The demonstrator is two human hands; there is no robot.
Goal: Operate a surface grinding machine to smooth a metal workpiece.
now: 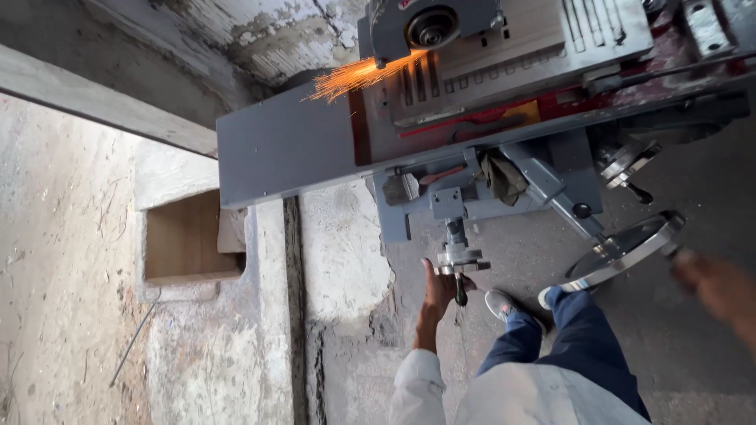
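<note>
— Inspector: Report the left hand's pose.

— Operator: From my remote view, the left hand (441, 287) is extended forward and slightly down, arm nearly straight, white sleeve (417, 386) at the wrist. Its fingers are wrapped around the small handwheel (459, 261) that hangs below the front of the grey grinding machine (291, 145). The thumb points up along the wheel's left side. I read the fingers as clenched on that wheel.

— Inspector: And the right?

— Operator: The right hand (713, 287) sits at the right edge of view, heavily blurred. It is just beside the rim of the large handwheel (626, 250), which is tilted toward me. I cannot tell whether the fingers grip it or are released.

— Inspector: Where is the work itself?

— Operator: On the machine's sliding bed, a slotted metal plate (488, 67) lies under the grinding head (429, 27). Orange sparks (358, 76) stream leftward from the wheel's contact point. A rag (504, 177) is tucked under the bed. Below, I see blue trousers (583, 346) and a grey shoe (504, 305) on the concrete floor (693, 378).
</note>
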